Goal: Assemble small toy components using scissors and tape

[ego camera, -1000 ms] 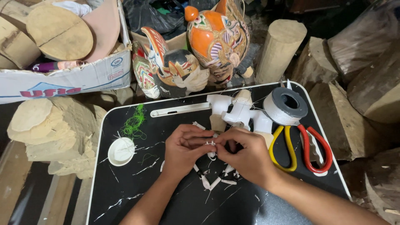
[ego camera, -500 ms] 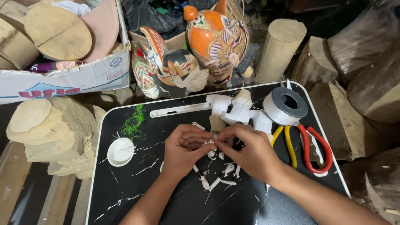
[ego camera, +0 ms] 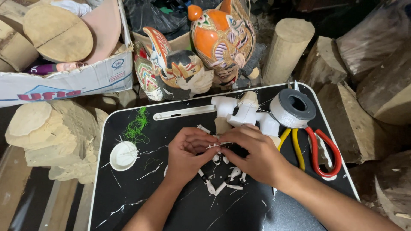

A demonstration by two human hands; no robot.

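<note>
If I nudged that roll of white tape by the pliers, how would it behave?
The roll of white tape lies flat on the black tray, so it would probably slide, not roll. It looks thickly wound, likely stiff. Pliers handles beside it might block it.

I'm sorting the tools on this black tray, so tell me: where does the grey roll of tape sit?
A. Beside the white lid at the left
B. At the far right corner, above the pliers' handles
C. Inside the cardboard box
B: the grey roll of tape lies at the tray's far right corner, just above the yellow-handled pliers and red-handled pliers.
</note>
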